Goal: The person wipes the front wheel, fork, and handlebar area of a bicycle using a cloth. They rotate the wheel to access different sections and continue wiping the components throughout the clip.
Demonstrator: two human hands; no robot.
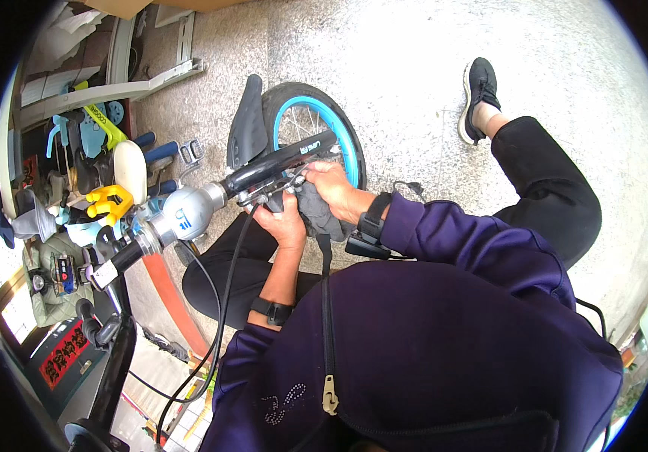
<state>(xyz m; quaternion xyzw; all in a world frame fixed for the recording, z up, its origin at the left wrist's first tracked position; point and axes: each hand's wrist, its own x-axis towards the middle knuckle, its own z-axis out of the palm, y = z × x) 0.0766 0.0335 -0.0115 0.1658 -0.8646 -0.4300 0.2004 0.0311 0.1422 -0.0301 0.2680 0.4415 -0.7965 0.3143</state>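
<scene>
Blue-rimmed wheel (349, 132) side-on, with a small metal part (294, 180) pinched at its near left

And it is close work down by that wheel! Fine control seems to be wanted, for the metal part is taken up with the fingertips: by the right hand (335, 192), at the near side of the wheel, it is pinched between thumb and finger. The left hand (282, 222) is placed to the near left of the wheel, curled, its thumb raised against the same part, probably as a steadying support; some fingers are hidden, so whether a full grip is made cannot be told.

Grey cloth (318, 213) is bunched between the hands, nearer the body than the wheel; how it is held cannot be made out. A black fork tube (282, 162) is seen running left from the wheel's middle, with the metal part lying along its near side. So the part is met by both hands at once, right hand on the wheel's side of it, left hand below. Black cable (234, 264) is trailed away, left of the wheel. Both legs are parted, the right shoe (482, 98) planted well right of the wheel, seemingly so that room is left for it.
</scene>
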